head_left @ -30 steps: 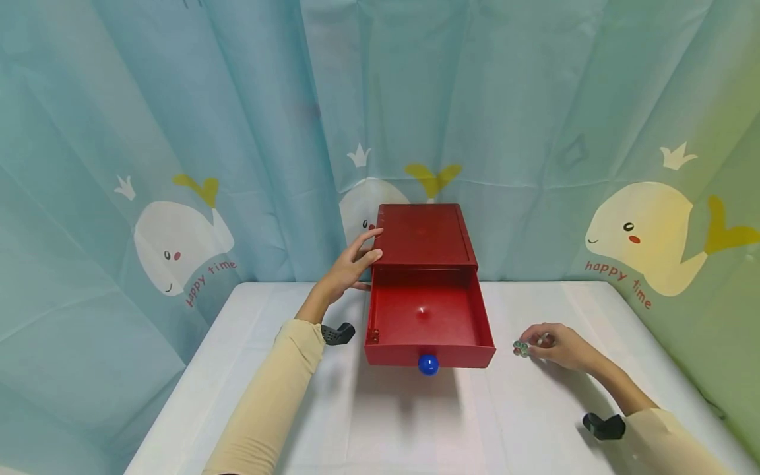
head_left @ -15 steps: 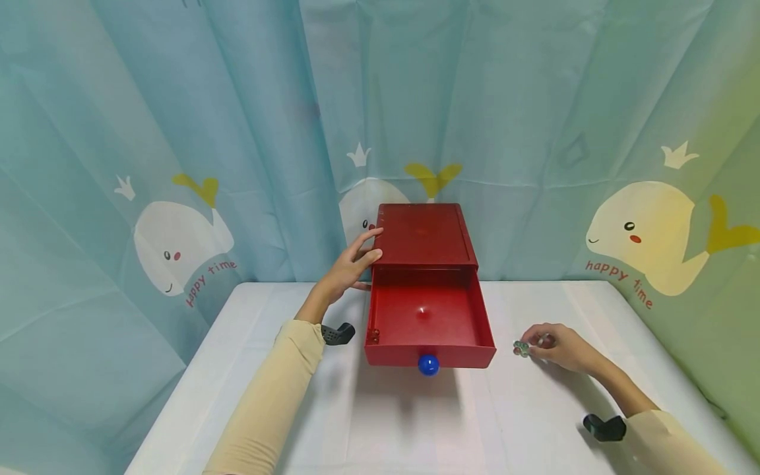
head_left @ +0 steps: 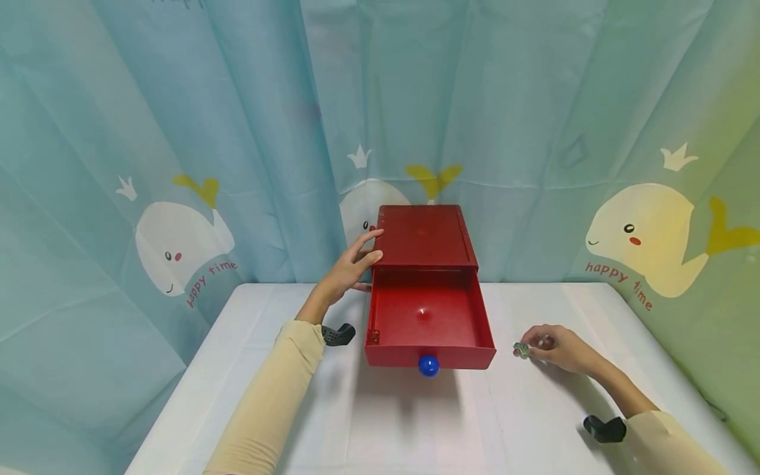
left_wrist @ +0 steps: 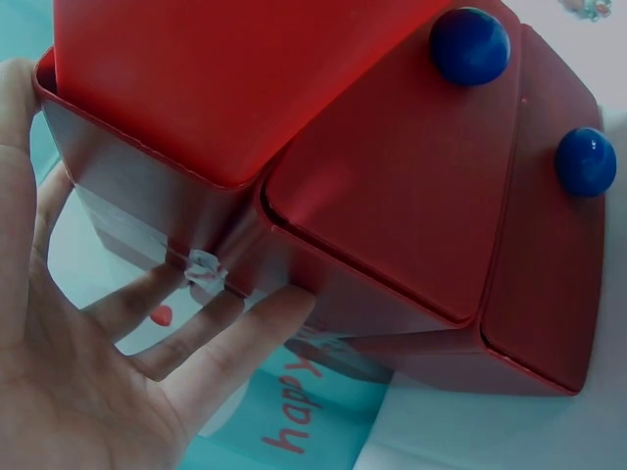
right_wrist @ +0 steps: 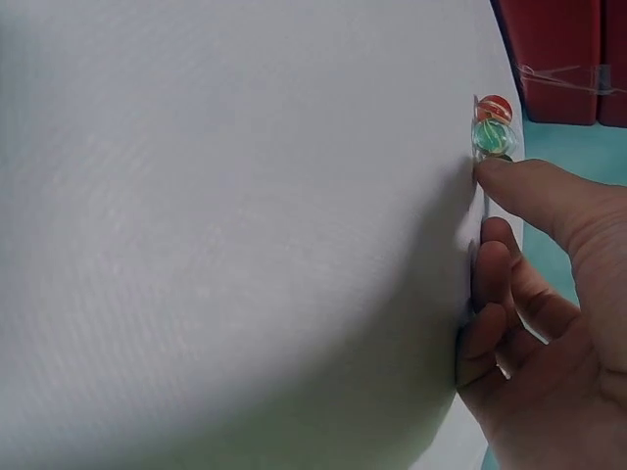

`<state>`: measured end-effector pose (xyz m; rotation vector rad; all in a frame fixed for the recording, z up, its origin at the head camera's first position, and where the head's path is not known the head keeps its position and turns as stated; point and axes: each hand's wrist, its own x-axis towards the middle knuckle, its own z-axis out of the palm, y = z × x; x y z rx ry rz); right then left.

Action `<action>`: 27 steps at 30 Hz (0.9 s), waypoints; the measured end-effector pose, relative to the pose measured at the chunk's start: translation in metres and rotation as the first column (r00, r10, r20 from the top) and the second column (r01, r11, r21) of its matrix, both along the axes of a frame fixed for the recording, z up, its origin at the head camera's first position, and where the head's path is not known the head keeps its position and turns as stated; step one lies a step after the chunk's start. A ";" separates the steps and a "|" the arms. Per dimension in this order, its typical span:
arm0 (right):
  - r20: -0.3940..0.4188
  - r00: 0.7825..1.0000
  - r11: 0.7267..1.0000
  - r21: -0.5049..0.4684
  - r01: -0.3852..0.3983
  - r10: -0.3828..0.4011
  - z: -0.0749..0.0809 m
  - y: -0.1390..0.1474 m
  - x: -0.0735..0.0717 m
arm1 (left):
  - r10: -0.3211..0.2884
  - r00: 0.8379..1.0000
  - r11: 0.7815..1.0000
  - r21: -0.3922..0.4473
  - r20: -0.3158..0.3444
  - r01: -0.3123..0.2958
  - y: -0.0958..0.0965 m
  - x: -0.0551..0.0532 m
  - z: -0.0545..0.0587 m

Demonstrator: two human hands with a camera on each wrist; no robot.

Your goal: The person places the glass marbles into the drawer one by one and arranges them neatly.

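Observation:
A red cabinet [head_left: 423, 235] stands at the back of the table, its top drawer [head_left: 427, 316] pulled out by the blue knob's side. Small reddish glassy balls [head_left: 373, 337] sit in the drawer's front left corner. My left hand [head_left: 343, 271] rests against the cabinet's left side, fingers spread, thumb near the upper edge. In the left wrist view, fingertips [left_wrist: 294, 299] touch the side wall. On the right, my right hand [head_left: 563, 348] pinches at a small cluster of glass marbles [right_wrist: 493, 127], red and green, low over the table; the marbles' far side is hidden.
Two lower drawers with blue knobs [left_wrist: 586, 162] are closed beneath the top one. A white-covered table [head_left: 267, 382] carries everything, and a blue-green curtain [head_left: 510, 99] with printed whales hangs behind it. Black wrist devices [head_left: 604, 429] are worn on both arms.

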<state>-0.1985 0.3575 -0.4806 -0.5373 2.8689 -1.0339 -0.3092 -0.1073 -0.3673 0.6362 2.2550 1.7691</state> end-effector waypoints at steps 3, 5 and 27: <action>0.016 1.000 1.000 0.005 -0.004 0.004 0.003 -0.001 0.000 | -0.004 1.000 1.000 0.000 -0.005 0.004 0.000 0.000 0.000; 0.013 1.000 1.000 0.004 -0.018 0.018 0.006 -0.001 0.000 | -0.007 1.000 1.000 0.002 -0.006 0.007 0.000 0.001 0.000; -0.139 0.972 0.979 0.106 -0.173 0.187 0.073 0.011 -0.007 | -0.010 1.000 1.000 0.012 -0.005 0.010 -0.001 0.002 -0.002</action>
